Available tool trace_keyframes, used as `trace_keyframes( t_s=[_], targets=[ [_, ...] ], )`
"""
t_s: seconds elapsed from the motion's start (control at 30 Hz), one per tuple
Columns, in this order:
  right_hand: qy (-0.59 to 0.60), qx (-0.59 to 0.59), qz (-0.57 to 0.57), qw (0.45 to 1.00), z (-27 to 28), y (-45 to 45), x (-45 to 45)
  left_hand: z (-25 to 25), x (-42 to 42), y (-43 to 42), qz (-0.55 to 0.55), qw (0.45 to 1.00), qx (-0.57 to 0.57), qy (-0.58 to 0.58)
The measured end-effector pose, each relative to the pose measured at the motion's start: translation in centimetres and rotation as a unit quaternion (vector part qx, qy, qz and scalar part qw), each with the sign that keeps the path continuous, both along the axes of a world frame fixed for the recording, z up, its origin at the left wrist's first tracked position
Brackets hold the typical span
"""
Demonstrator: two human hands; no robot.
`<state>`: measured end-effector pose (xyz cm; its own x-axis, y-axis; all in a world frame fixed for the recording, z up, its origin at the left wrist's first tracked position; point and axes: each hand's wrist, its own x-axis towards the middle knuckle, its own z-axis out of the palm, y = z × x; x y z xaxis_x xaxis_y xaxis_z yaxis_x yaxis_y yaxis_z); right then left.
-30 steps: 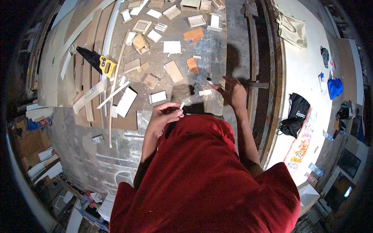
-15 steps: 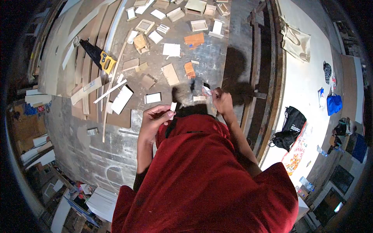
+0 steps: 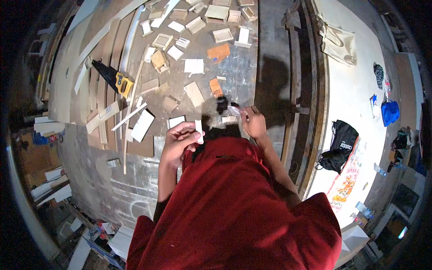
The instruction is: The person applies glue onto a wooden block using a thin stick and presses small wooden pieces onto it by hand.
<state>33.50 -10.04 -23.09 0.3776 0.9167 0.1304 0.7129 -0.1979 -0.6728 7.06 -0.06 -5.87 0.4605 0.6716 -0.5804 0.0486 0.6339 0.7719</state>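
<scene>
My left hand (image 3: 177,143) is closed, thumb and fingers pinching a short, narrow white wooden strip (image 3: 199,129) held nearly upright. My right hand (image 3: 254,124) is closed around a small, pale, partly see-through object (image 3: 234,110), perhaps a small plastic bottle or packet; its kind is unclear. Under the right hand's fingers lies a small pale wood block (image 3: 229,119). A white-faced panel (image 3: 176,121) rests just beyond my left hand. Farther out on the worktable (image 3: 135,173) are a beige wooden board (image 3: 194,93) and an orange-brown piece (image 3: 216,88).
A handsaw (image 3: 122,84) with a yellow handle lies across long planks (image 3: 108,114) at the left. Several small wooden boxes and frames (image 3: 162,42) spread over the far table. On the white surface at right sit a black drawstring bag (image 3: 340,144) and a cream tote bag (image 3: 339,45).
The white strip in my left hand has turned and now shows more of its length. My right hand has shifted slightly left and down, still holding the pale object. The view has moved a little.
</scene>
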Motion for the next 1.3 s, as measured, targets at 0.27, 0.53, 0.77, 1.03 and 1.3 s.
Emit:
trace_keyframes(
  t_s=[0.27,0.53,0.77,1.03,1.3],
  targets=[
    [0.086,0.019,-0.079,0.993,2.7,-0.6,0.3,1.3,0.0,0.4,0.017,1.0,0.009,0.006],
    [0.612,0.097,-0.163,0.768,9.8,-2.3,0.6,2.1,0.3,-0.2,0.027,0.998,0.05,0.003],
    [0.614,0.128,-0.086,0.774,17.9,-3.7,-1.8,5.1,1.1,-0.4,-0.015,0.992,0.12,-0.034],
    [0.664,0.176,-0.045,0.726,21.6,-5.1,-4.1,8.0,1.1,-0.4,-0.068,0.984,0.134,-0.092],
    [0.531,0.239,-0.037,0.812,23.5,-5.5,-5.4,10.1,2.0,-0.4,-0.095,0.978,0.136,-0.122]
  ],
)
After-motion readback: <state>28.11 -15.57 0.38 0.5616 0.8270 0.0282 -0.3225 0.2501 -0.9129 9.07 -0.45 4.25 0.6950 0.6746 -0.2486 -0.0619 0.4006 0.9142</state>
